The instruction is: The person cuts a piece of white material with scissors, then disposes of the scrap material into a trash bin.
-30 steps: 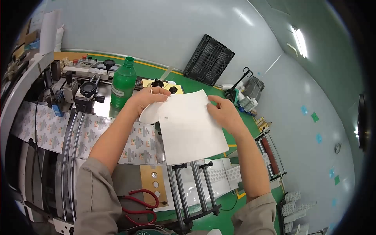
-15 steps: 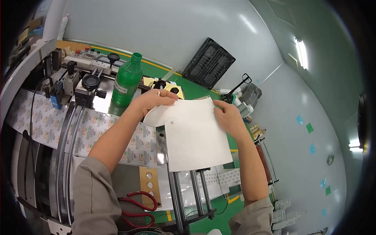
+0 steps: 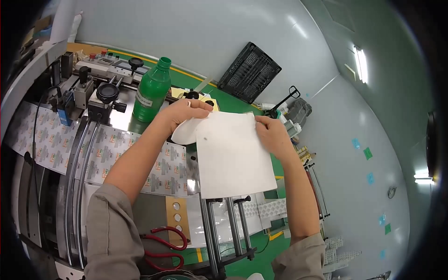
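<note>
Paper (image 3: 237,156) hangs above the metal rails (image 3: 209,233), its top left corner pinched in your left hand (image 3: 185,113). Your right hand (image 3: 274,136) grips its right edge near the top corner.

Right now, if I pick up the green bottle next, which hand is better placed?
Probably your left hand: it looks nearer the green bottle, while your right hand is at the white sheet's opposite edge. Both hold the sheet, so the left would likely need to let go.
</note>
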Available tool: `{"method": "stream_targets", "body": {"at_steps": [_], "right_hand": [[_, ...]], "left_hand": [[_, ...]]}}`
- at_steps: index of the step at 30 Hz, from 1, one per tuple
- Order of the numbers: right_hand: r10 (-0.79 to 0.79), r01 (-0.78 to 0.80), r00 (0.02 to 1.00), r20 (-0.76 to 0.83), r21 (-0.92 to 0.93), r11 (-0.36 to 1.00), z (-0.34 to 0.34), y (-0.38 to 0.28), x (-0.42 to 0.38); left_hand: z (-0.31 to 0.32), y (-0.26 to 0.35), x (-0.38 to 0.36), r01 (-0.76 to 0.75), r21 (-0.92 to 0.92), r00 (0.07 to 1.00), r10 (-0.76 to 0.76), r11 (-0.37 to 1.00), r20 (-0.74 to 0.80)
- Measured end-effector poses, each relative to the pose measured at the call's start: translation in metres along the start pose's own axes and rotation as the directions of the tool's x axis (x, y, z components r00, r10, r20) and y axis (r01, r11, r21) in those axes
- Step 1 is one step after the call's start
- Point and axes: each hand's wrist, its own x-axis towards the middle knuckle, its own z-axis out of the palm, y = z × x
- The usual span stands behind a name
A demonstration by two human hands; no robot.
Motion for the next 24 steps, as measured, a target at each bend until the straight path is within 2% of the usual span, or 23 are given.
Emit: {"method": "stream_targets", "body": {"at_steps": [4,6,10,15,24], "right_hand": [[-0.004,0.001,1.000,0.024,0.097,0.995,0.000,-0.001,-0.004],[-0.034,0.036,0.998,-0.044,0.046,0.998,0.001,-0.002,-0.004],[-0.018,0.018,1.000,0.005,0.041,0.999,0.000,0.002,0.003],[0.021,-0.020,0.999,-0.035,0.025,0.999,0.003,0.001,0.005],[0.042,-0.041,0.999,-0.006,0.079,0.996,0.003,0.001,0.007]], "left_hand": [[-0.005,0.004,-0.002,-0.035,-0.025,0.999,0.035,0.999,0.019],[-0.003,0.006,-0.003,-0.057,-0.015,0.998,0.057,0.998,0.010],[-0.005,-0.001,0.003,-0.014,-0.032,1.000,0.014,0.999,-0.009],[-0.002,-0.003,0.004,-0.035,-0.013,0.998,0.034,0.999,-0.045],[-0.007,-0.010,0.013,-0.020,-0.006,1.000,0.020,1.000,-0.021]]}}
